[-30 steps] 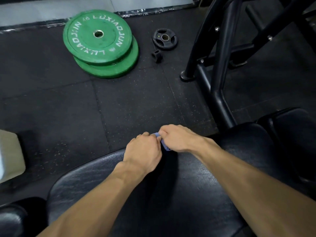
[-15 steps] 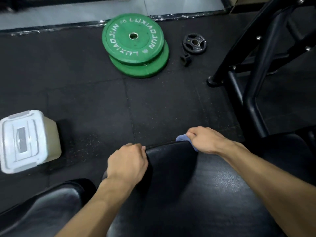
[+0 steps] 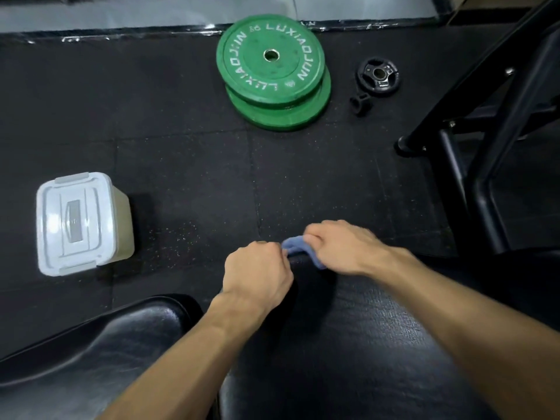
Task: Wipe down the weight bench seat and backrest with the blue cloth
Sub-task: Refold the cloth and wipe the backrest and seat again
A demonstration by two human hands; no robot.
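The weight bench has two black padded sections: a larger pad under my arms and a second pad at lower left. A small blue cloth lies bunched over the far edge of the larger pad. My right hand grips the cloth and presses it on that edge. My left hand sits just left of it, fingers curled over the same pad edge. Its fingertips are next to the cloth's end; whether they touch it I cannot tell. Most of the cloth is hidden under my right hand.
On the black rubber floor beyond the bench lie two stacked green weight plates, a small black plate and a black collar. A white lidded plastic box stands at left. The black steel frame rises at right.
My right hand has slid the cloth left along the pad's far edge until it meets my left hand, which stayed on the edge. The view has shifted left.
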